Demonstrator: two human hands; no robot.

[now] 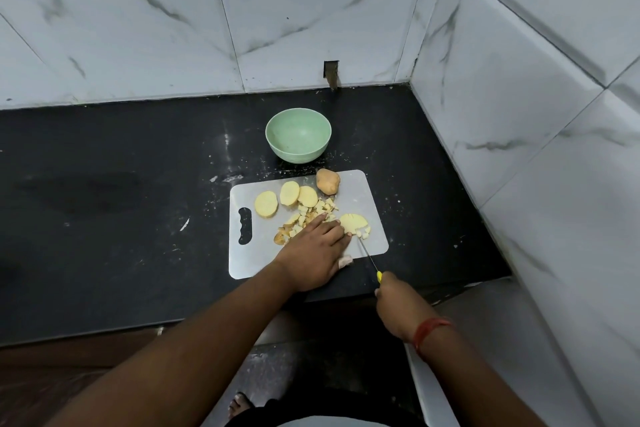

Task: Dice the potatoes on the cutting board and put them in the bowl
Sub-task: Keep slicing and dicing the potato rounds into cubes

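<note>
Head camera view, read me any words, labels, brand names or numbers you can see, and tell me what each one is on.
There is no readable text in this view.
The green bowl, the cutting board and the knife show no lettering or numbers.
The marble wall tiles carry only grey veining, no signs.

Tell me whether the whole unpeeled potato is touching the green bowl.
Apart. The head view shows dark countertop between the green bowl and the whole potato on the cutting board.
</note>
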